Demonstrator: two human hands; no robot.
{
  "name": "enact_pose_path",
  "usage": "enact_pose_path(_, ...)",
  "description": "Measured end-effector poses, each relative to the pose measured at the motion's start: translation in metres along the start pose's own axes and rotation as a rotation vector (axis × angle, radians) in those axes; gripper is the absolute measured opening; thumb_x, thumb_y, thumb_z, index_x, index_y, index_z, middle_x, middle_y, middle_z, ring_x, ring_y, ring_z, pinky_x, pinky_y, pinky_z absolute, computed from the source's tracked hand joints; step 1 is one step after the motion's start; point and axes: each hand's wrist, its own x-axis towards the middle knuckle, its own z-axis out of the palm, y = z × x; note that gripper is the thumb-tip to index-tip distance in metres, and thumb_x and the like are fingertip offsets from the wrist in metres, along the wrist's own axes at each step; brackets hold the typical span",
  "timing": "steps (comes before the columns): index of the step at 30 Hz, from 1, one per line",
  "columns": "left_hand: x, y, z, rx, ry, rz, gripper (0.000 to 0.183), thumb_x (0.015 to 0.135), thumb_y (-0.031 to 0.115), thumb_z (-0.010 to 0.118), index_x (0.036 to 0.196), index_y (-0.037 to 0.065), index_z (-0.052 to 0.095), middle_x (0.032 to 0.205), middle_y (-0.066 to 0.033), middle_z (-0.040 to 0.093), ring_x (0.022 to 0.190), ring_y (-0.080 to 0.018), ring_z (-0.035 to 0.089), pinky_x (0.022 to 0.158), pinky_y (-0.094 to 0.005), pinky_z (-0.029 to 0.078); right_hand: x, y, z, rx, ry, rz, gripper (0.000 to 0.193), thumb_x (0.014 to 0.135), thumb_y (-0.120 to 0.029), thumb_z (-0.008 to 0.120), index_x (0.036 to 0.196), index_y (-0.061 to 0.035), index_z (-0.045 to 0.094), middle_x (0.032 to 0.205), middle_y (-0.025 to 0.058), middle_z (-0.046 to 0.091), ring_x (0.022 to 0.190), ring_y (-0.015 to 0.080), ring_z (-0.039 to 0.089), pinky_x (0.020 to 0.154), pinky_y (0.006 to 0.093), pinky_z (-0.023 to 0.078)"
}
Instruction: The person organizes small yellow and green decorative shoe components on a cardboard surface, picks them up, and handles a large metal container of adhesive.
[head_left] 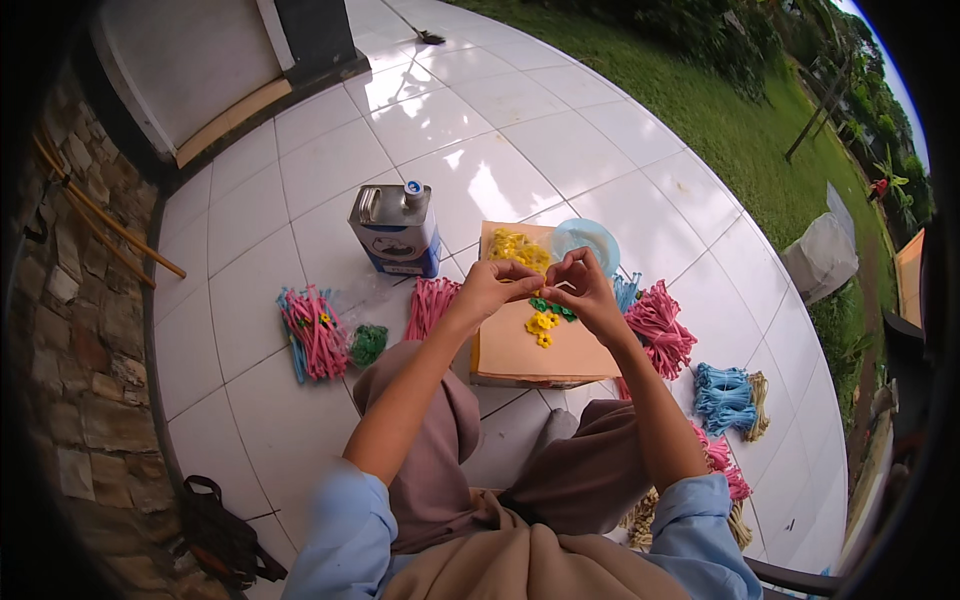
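Above a cardboard-topped box (545,362), my left hand (498,287) and my right hand (584,292) meet with thumbs and fingertips pinched. Whatever they pinch is too small to make out. Just below them, several yellow flower-shaped pieces (543,325) lie on the box beside green pieces (566,312). Behind my left fingers is a heap of yellow pieces (512,245), seemingly in clear plastic. A light-blue round dish (590,237) stands at the box's far right corner, partly behind my right hand.
A metal can (395,235) with a blue cap stands left of the box. Pink bundles (318,340), a bag of green pieces (368,345) and more pink strands (432,305) lie nearby. To the right are pink (660,325) and blue bundles (724,398). A black bag (225,535) rests lower left.
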Motion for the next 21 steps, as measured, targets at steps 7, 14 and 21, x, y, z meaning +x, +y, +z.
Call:
enact_pose_path(7, 0.003, 0.001, 0.005, -0.043, -0.001, 0.051, 0.018, 0.077, 0.008, 0.069, 0.092, 0.001, 0.064, 0.088, -0.0069, 0.065, 0.08, -0.0111, 0.061, 0.073, -0.0218, 0.05, 0.0, 0.006, -0.015, 0.113, 0.06, 0.058, 0.032, 0.08, -0.001, 0.063, 0.094, -0.0077, 0.034, 0.086, 0.0083, 0.056, 0.079, 0.0155, 0.058, 0.073, 0.027, 0.048)
enact_pose_path(14, 0.006, -0.004, -0.011, 0.078, 0.096, 0.131, 0.016, 0.075, 0.005, 0.069, 0.089, 0.002, 0.063, 0.086, -0.0045, 0.064, 0.083, -0.0102, 0.06, 0.074, -0.0222, 0.049, -0.01, 0.04, -0.037, -0.43, 0.003, 0.314, 0.038, 0.071, -0.002, 0.069, 0.093, -0.0025, 0.039, 0.072, 0.0147, 0.063, 0.071, 0.02, 0.063, 0.061, 0.0286, 0.049)
enact_pose_path(21, 0.008, -0.013, -0.012, 0.244, 0.118, 0.139, 0.017, 0.073, 0.006, 0.071, 0.087, 0.0, 0.063, 0.082, -0.0057, 0.066, 0.076, -0.0103, 0.063, 0.071, -0.0215, 0.05, -0.006, 0.061, -0.033, -0.75, 0.051, 0.047, 0.031, 0.064, -0.004, 0.074, 0.086, -0.0011, 0.053, 0.07, 0.0103, 0.059, 0.066, 0.0235, 0.06, 0.061, 0.0334, 0.047)
